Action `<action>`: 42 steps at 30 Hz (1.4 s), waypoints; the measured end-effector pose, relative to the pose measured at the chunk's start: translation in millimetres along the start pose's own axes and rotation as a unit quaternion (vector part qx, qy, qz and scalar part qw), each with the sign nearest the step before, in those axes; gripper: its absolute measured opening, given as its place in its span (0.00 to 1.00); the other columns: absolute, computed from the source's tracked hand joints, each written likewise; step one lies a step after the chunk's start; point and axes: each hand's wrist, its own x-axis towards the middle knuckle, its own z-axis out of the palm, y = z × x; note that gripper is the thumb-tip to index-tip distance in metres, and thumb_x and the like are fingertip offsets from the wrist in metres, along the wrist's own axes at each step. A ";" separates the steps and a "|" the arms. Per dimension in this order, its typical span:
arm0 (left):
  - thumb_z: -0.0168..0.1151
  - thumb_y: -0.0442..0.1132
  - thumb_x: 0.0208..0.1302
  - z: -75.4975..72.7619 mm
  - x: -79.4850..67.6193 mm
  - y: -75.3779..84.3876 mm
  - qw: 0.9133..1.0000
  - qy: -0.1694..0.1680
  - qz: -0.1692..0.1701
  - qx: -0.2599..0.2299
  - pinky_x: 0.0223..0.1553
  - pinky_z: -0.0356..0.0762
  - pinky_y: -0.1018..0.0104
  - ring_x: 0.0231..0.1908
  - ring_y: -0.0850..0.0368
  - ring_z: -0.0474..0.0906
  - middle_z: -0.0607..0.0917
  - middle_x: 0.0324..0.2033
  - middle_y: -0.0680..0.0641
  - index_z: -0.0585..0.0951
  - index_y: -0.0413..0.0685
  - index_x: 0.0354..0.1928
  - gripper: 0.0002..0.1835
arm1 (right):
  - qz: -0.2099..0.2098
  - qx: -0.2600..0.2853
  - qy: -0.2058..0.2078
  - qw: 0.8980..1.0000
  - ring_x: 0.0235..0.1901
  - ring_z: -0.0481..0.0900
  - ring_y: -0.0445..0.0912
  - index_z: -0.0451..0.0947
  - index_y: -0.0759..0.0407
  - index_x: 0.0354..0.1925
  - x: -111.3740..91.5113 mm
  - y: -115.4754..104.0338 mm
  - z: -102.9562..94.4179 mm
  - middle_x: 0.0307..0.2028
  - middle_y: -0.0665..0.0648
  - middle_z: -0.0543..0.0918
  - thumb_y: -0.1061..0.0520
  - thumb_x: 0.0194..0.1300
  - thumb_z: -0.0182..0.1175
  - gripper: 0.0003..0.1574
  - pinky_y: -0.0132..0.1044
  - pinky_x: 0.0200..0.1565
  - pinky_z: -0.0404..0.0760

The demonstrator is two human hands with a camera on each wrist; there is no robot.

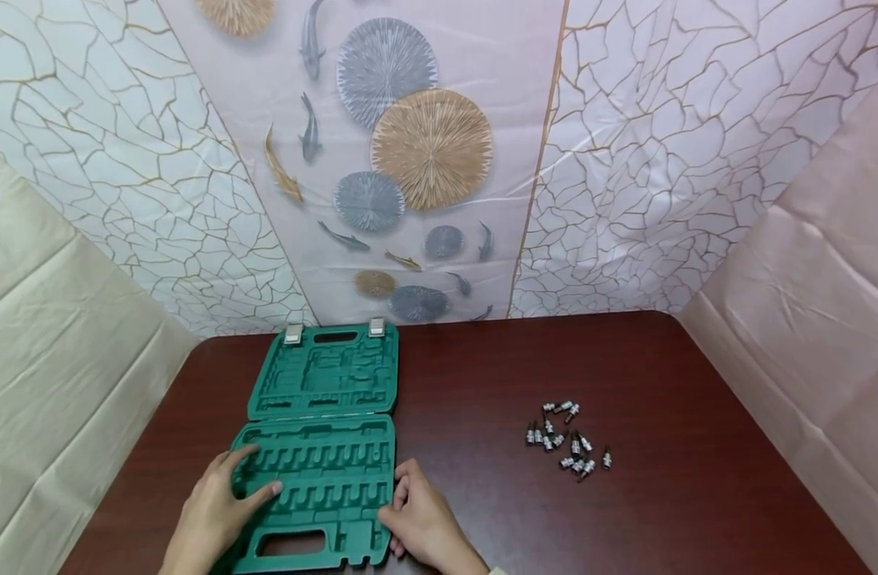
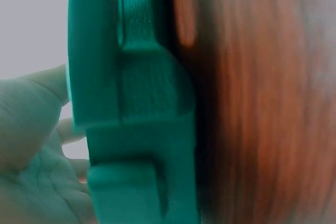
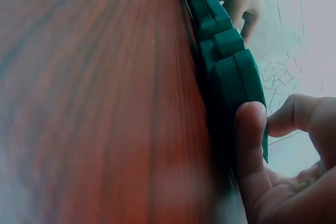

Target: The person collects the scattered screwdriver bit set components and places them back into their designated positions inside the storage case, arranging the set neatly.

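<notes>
An opened green plastic tool case [image 1: 352, 471] lies on the left part of the table, its lid [image 1: 323, 375] folded back toward the wall. Rows of moulded slots in the near half hold nothing. My left hand [image 1: 216, 503] rests over the case's left side, thumb and index finger spread across the tray; its other fingers are hidden from the head view. At the right edge, my right hand [image 1: 427, 515] grips the rim with bent fingers, as the right wrist view also shows at the case's side wall [image 3: 233, 80]. Small silver-and-black bit sockets [image 1: 575, 446] lie well right of the case.
The dark red-brown table [image 1: 482, 511] has rounded far corners. Patterned cloth [image 1: 625, 200] hangs right behind it, and beige cloth panels [image 1: 791, 319] flank both sides. Two metal latches [image 1: 377, 327] sit on the lid's far edge. A handle opening [image 1: 291, 544] is at the near edge.
</notes>
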 end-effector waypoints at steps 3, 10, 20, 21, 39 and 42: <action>0.78 0.59 0.60 0.8 -0.1 5.5 1.000 0.001 0.004 -0.003 0.49 0.77 0.27 0.61 0.16 0.71 0.62 0.69 0.15 0.71 0.35 0.74 0.49 | -0.006 -0.005 0.002 1.000 0.12 0.73 0.44 0.70 0.61 0.57 1.0 1.1 -5.5 0.28 0.54 0.73 0.68 0.62 0.62 0.25 0.37 0.16 0.76; 0.80 0.58 0.59 4.3 -2.2 11.5 1.000 -0.009 0.014 -0.009 0.48 0.79 0.28 0.60 0.15 0.71 0.60 0.69 0.13 0.72 0.37 0.74 0.49 | 0.007 -0.019 0.004 1.000 0.13 0.73 0.45 0.70 0.61 0.57 0.5 1.9 -15.1 0.28 0.56 0.73 0.67 0.62 0.61 0.24 0.40 0.17 0.77; 0.80 0.61 0.57 9.9 -7.6 21.4 0.999 -0.019 0.011 -0.025 0.49 0.78 0.28 0.63 0.15 0.69 0.61 0.70 0.15 0.71 0.39 0.75 0.52 | -0.003 -0.038 0.012 0.999 0.13 0.73 0.44 0.70 0.63 0.57 -6.8 4.8 -30.0 0.27 0.54 0.73 0.67 0.61 0.61 0.25 0.40 0.17 0.77; 0.80 0.61 0.56 10.5 -8.2 22.1 0.999 -0.020 0.008 -0.028 0.49 0.78 0.28 0.64 0.15 0.68 0.61 0.71 0.15 0.71 0.39 0.75 0.52 | -0.004 -0.037 0.011 0.999 0.13 0.73 0.44 0.70 0.63 0.57 -7.0 5.0 -31.6 0.27 0.54 0.73 0.67 0.61 0.61 0.25 0.40 0.17 0.77; 0.73 0.64 0.64 25.0 -15.0 21.4 0.980 -0.076 -0.069 -0.173 0.60 0.73 0.31 0.69 0.17 0.61 0.58 0.72 0.16 0.52 0.23 0.79 0.63 | 0.028 -0.011 0.009 1.000 0.15 0.69 0.44 0.67 0.65 0.56 -16.0 16.9 -63.5 0.29 0.53 0.70 0.67 0.63 0.60 0.24 0.41 0.21 0.75; 0.71 0.62 0.68 25.1 -15.9 20.8 0.979 -0.074 -0.060 -0.182 0.55 0.78 0.36 0.65 0.20 0.68 0.61 0.69 0.16 0.56 0.24 0.79 0.57 | 0.028 -0.006 0.002 1.000 0.16 0.69 0.44 0.67 0.65 0.55 -17.5 15.7 -67.8 0.29 0.54 0.70 0.67 0.64 0.59 0.22 0.41 0.22 0.74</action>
